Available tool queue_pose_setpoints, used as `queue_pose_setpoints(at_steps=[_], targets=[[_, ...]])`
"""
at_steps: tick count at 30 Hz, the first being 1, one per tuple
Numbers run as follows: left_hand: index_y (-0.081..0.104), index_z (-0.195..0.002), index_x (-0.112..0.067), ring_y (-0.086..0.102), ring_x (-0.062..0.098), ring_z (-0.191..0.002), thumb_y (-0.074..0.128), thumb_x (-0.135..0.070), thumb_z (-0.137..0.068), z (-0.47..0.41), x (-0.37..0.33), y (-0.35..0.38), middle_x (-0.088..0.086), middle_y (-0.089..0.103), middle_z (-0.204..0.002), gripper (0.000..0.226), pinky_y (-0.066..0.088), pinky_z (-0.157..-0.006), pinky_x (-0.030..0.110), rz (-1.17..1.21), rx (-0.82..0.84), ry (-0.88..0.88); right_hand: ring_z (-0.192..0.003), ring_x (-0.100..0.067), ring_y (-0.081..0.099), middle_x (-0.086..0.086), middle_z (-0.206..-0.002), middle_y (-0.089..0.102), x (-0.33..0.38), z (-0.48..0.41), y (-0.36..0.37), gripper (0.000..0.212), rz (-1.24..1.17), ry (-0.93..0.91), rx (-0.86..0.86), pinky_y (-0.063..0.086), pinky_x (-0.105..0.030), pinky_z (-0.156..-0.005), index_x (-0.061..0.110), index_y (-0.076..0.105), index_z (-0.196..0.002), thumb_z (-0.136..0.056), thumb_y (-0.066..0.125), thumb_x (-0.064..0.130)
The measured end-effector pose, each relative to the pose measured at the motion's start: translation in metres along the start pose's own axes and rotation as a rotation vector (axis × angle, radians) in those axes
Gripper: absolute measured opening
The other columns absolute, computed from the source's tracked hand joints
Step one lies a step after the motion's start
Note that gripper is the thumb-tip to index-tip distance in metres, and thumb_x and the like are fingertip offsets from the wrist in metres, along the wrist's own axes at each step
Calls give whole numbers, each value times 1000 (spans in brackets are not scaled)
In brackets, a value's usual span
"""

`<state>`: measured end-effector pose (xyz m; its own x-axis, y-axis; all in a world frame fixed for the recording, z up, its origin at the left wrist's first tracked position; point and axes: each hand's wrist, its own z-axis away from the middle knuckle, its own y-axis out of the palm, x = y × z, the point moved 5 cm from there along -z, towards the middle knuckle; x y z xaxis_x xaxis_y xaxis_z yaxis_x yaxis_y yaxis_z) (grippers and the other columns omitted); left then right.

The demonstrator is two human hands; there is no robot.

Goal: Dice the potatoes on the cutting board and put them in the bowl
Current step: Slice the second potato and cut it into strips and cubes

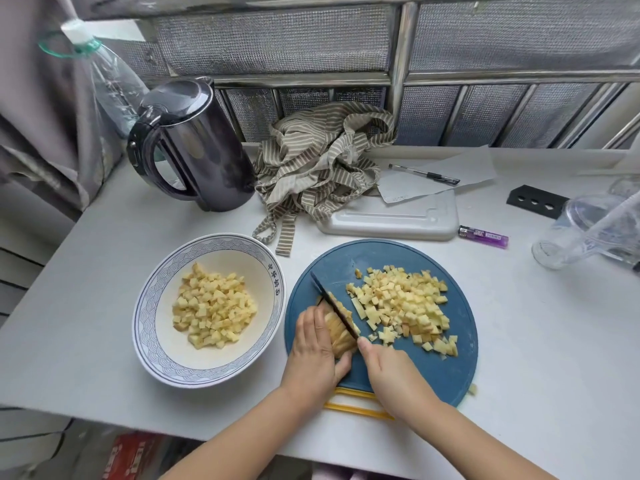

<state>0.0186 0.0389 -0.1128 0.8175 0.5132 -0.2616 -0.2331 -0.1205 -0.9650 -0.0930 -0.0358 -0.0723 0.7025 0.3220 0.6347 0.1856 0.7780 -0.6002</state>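
Looks past halfway: dice [214,306] in bowl [143,317], pile [405,306] on board [433,372] by tabletop's [536,341] front edge, left grip [313,344] clasping sliced potato [341,336], right grip [391,372] wrapped round knife [334,304].

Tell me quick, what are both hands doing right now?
Left hand: holds the sliced potato down on the cutting board.
Right hand: grips the knife, blade on the potato.
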Motion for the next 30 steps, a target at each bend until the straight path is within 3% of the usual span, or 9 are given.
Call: queue_pose_setpoints(at_steps=[6, 10, 17, 21, 26, 30], targets=[[38, -132, 9, 37, 33, -120, 40, -54, -81, 3, 3, 2, 25, 52, -126, 81, 48, -94, 49, -6, -4, -16, -52, -13, 37, 2, -55, 38, -24, 8, -16, 53, -178, 69, -50, 30, -32, -59, 15, 35, -63, -103, 25, 48], [37, -134, 7, 35, 31, -122, 43, -54, -80, 5, 4, 0, 23, 50, -128, 82, 43, -98, 47, 37, -34, -7, -37, -6, 32, 7, -48, 36, -28, 12, -23, 52, -236, 55, -17, 30, -29, -53, 16, 38, -65, -102, 29, 51], [21, -149, -1, 21, 27, -137, 37, -63, -80, 8, 12, 5, 18, 31, -146, 94, 19, -114, 34, 165, -48, -24, -47, -12, 36, 2, -53, 39, -9, 29, -20, 54, -231, -34, 2, 35, -33, -59, 15, 40, -65, -101, 26, 53], [20, -148, 3, 14, 24, -136, 37, -61, -82, 9, 12, 4, 21, 30, -148, 93, 13, -112, 34, 158, -81, -8, -52, -14, 37, 2, -55, 40, -4, 31, -11, 54, -224, -31, 21, 36, -33, -61, 16, 40, -64, -101, 25, 52], [17, -144, -6, 21, 28, -131, 43, -55, -79, 8, 12, 4, 25, 40, -139, 85, 22, -107, 41, 161, -88, -15, -59, -14, 37, -2, -63, 42, -3, 34, -5, 55, -145, -68, 38, 33, -32, -63, 15, 40, -67, -99, 21, 55], [26, -140, 3, 28, 33, -127, 45, -54, -78, 7, 11, 7, 26, 47, -132, 86, 30, -103, 47, 102, -67, -30, -60, -12, 36, -1, -63, 41, -6, 34, -4, 54, -101, -46, 51, 31, -30, -62, 15, 38, -67, -99, 19, 53]])
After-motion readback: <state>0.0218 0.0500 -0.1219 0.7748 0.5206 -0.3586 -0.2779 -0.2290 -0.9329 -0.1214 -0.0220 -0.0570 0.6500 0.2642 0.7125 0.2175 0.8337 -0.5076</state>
